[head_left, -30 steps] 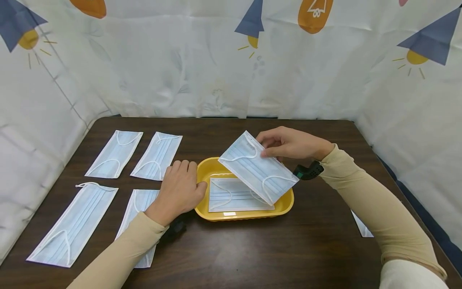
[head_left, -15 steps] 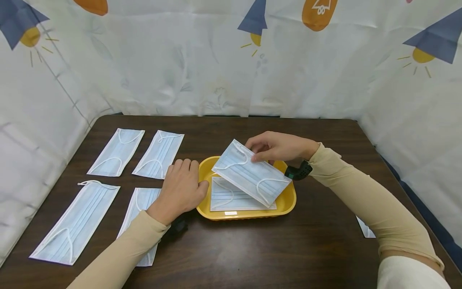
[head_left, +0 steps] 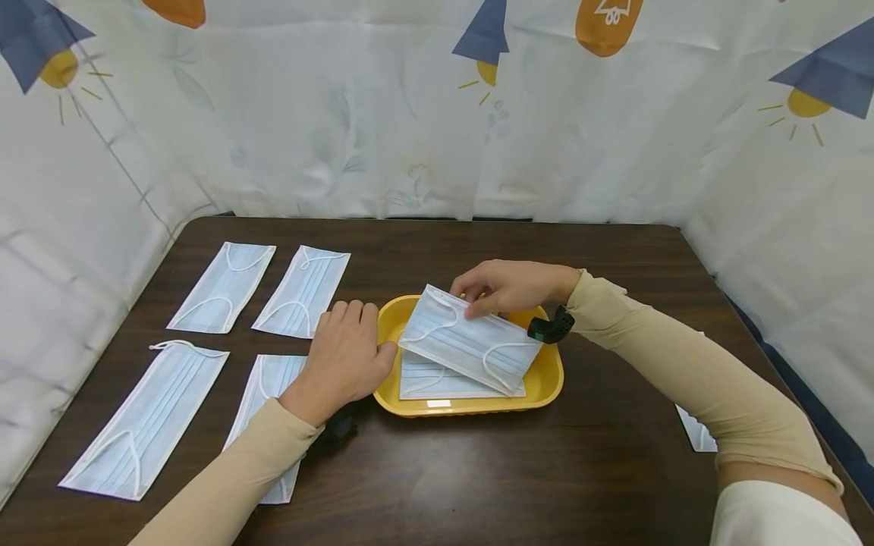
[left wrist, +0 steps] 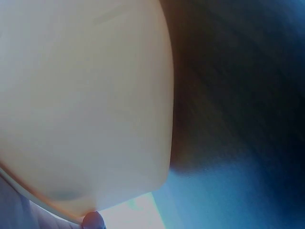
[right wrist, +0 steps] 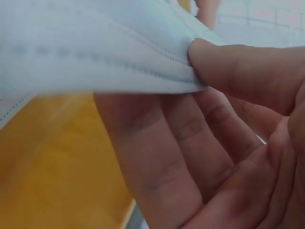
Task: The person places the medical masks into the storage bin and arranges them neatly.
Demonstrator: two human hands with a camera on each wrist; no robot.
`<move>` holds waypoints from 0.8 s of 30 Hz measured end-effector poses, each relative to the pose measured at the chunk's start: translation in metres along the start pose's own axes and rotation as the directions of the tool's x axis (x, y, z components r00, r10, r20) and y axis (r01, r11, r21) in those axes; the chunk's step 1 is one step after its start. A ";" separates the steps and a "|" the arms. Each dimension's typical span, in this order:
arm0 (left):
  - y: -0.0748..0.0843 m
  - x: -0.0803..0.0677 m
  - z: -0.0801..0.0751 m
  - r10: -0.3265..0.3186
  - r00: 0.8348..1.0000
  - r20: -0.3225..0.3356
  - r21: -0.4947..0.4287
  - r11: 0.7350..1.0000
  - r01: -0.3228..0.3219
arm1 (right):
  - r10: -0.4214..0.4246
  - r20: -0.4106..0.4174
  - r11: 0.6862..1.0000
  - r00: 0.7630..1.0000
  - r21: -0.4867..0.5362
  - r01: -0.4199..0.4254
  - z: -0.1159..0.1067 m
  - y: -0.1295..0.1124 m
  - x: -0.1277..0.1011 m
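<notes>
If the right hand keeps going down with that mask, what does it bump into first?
Probably the mask already lying in the yellow tray; the held mask in the right hand hovers just above it.

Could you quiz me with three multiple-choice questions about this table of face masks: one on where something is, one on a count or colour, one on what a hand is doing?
1. Where does the left hand rest?
A. on the tray's left rim
B. on the wall
C. on the table's far right edge

2. What colour is the tray?
A. red
B. yellow
C. green

3. What is the right hand doing?
A. lying flat
B. pinching a face mask
C. pointing upward

Answers: 1 A, its fingers meet the rim; 2 B, plainly yellow; 3 B, thumb and fingers pinch the mask's edge above the tray.
</notes>
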State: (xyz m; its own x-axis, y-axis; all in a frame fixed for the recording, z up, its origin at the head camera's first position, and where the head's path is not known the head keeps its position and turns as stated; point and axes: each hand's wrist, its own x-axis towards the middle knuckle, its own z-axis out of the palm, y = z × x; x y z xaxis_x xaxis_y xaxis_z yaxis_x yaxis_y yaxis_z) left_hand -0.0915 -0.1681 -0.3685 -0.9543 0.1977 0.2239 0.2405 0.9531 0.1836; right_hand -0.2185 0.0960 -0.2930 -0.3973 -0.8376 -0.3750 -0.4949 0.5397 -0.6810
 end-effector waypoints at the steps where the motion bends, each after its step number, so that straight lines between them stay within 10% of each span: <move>1: 0.000 0.000 0.000 0.000 1.000 0.000 0.000 1.000 0.000 | 0.003 0.007 1.000 1.000 -0.011 -0.003 0.001 0.000 0.002; 24: 0.000 0.000 0.000 -0.015 1.000 0.024 0.018 1.000 0.014 | 0.002 0.195 0.981 0.981 -0.192 0.036 0.019 -0.005 0.037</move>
State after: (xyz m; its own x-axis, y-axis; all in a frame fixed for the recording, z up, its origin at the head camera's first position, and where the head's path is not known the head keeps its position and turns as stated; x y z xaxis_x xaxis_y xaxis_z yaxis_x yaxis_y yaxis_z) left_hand -0.0913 -0.1683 -0.3691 -0.9617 0.1889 0.1985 0.2235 0.9599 0.1692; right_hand -0.2156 0.0607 -0.3152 -0.2400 -0.8369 -0.4920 -0.6480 0.5155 -0.5607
